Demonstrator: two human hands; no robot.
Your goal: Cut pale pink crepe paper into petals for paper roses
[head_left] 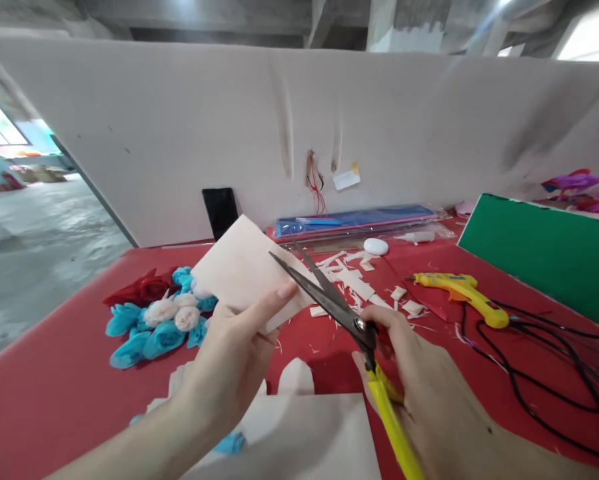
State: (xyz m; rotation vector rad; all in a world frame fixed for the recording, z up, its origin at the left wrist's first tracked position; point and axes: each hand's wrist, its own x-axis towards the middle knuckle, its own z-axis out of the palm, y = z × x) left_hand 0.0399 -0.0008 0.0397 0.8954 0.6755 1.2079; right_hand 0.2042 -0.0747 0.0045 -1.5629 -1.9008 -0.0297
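My left hand (229,363) pinches a folded piece of pale pink paper (242,267) and holds it up above the red table (54,387). In my right hand (419,380) are yellow-handled scissors (349,320), fingers wrapped round the handles. The blades are spread apart and point up and left, their tips at the paper's right edge, next to my left thumb.
Blue, white and red paper flowers (154,313) lie at the left. Paper scraps (354,280) litter the middle. A yellow glue gun (464,293) with black cable (544,373) lies right, by a green board (544,247). Pale sheets (299,433) lie near me. A packet of coloured sheets (354,220) rests against the partition wall.
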